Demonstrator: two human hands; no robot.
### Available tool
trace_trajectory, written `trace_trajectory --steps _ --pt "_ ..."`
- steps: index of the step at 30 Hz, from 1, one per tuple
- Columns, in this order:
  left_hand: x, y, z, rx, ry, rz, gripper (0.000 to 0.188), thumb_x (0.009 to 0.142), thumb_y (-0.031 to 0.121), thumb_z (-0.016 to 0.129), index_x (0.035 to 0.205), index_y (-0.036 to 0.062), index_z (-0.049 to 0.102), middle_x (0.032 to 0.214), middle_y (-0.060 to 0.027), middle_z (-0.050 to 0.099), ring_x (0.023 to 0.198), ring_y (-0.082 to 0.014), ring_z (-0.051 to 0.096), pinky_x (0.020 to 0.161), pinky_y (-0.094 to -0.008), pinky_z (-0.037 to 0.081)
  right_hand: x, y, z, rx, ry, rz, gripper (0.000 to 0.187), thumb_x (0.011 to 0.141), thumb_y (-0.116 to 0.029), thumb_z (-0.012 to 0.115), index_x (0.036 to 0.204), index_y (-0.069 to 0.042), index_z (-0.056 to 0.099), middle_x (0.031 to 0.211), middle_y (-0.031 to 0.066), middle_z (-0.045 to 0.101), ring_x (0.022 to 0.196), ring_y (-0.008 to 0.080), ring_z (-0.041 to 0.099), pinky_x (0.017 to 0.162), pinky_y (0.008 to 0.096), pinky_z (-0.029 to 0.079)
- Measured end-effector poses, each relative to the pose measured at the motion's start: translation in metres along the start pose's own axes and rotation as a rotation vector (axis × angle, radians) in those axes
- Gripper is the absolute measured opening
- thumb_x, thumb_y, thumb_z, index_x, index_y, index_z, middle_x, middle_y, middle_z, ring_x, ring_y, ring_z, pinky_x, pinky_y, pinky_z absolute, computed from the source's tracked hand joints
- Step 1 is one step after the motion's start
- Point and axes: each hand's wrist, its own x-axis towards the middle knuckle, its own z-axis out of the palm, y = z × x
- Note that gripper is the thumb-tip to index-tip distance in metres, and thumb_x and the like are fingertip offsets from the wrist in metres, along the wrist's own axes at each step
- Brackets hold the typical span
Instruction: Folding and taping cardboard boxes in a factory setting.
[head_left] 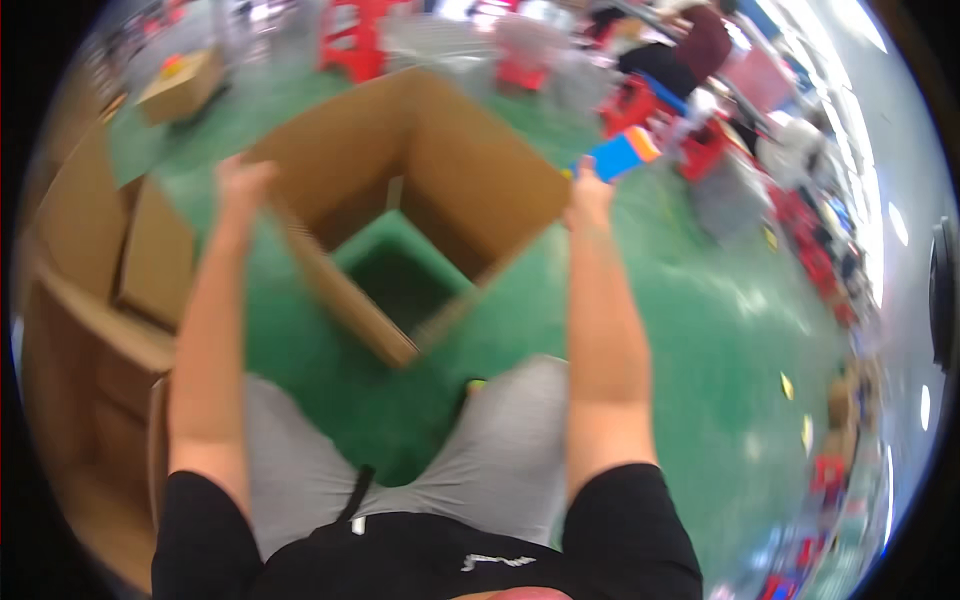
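Observation:
In front of me a large brown cardboard box (pixel 475 165) is held up and tilted, its walls opened into a square. Green floor shows through its open bottom. My left hand (pixel 245 185) is closed on the box's left corner, blurred by motion. On the opposite side my right hand (pixel 590 195) is closed at the right corner. A blue block-shaped thing with an orange and white end (pixel 622 156) sticks out from that right hand; its kind is too blurred to tell. The fingers of both hands are partly hidden.
Big open cardboard boxes (pixel 85 320) stand close on my left. A smaller carton (pixel 182 88) is at the far left. Red stools (pixel 352 40), plastic-wrapped goods (pixel 735 195) and a person in dark clothes (pixel 690 50) are farther off. Yellow scraps (pixel 787 386) lie on the green floor (pixel 710 330).

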Motion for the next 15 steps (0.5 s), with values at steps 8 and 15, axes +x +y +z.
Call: trace_trajectory --steps 8,15 --pt "0.016 0.141 0.032 0.281 -0.172 -0.594 0.051 0.076 0.026 0.060 0.119 -0.0022 0.056 0.099 -0.0263 0.064 0.095 -0.0368 0.063 0.085 -0.0422 0.049 -0.071 -0.039 0.035 -0.104 -0.224 0.236 0.034 0.094 -0.020 0.065 0.120 -0.002 0.052 0.110 0.0085 0.062 0.095 0.0204 0.059 0.085 0.0391 0.047" --pt "0.021 0.017 -0.015 0.798 -0.606 0.007 0.022 0.080 0.014 0.052 0.087 -0.0016 0.066 0.095 -0.0285 0.065 0.086 -0.0435 0.062 0.077 -0.0495 0.049 -0.103 -0.076 -0.039 -0.423 -0.518 -0.373 0.041 0.092 -0.025 0.067 0.124 -0.006 0.049 0.108 0.0100 0.061 0.092 0.0196 0.057 0.083 0.0346 0.047"
